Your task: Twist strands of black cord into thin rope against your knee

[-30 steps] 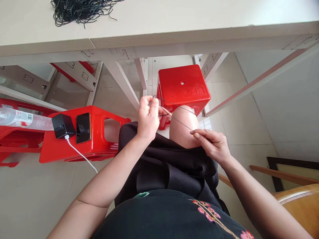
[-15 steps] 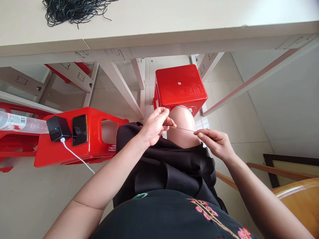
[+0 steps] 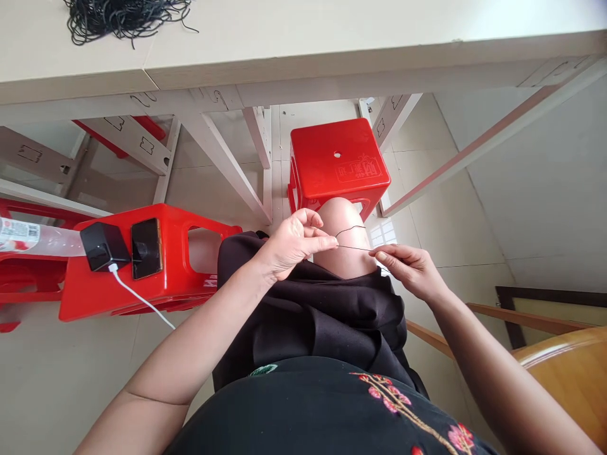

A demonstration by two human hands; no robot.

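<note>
1. Two bare forearms reach forward from a black top (image 3: pixel 294 411) embroidered with pink blossoms, over a lap of black cloth (image 3: pixel 308 316).
2. The left hand (image 3: pixel 294 243) is raised above the bare knee (image 3: pixel 344 221), its fingers (image 3: pixel 315 239) curled and narrow, pinching one end of a thin black cord (image 3: pixel 355 248).
3. The right hand (image 3: pixel 408 270) is just beside the knee, its thumb and forefinger (image 3: pixel 391 256) nearly closed and pinching the other end of the cord.
4. The cord runs almost straight between the two hands, just above the knee, and a small curved loop of it rises near the left fingertips.
5. On the left, a red plastic stool (image 3: pixel 175 291) carries a black charger (image 3: pixel 102 246), a smartphone (image 3: pixel 146 248) and a white cable (image 3: pixel 137 302); a plastic water bottle (image 3: pixel 33 239) lies beside the charger.
6. Past the knee stands a second red plastic stool (image 3: pixel 339 161), and a wooden chair (image 3: pixel 564 385) shows at the right.
7. Farthest away, a tangled pile of black cords (image 3: pixel 118 16) lies on the cream table (image 3: pixel 303 63).
</note>
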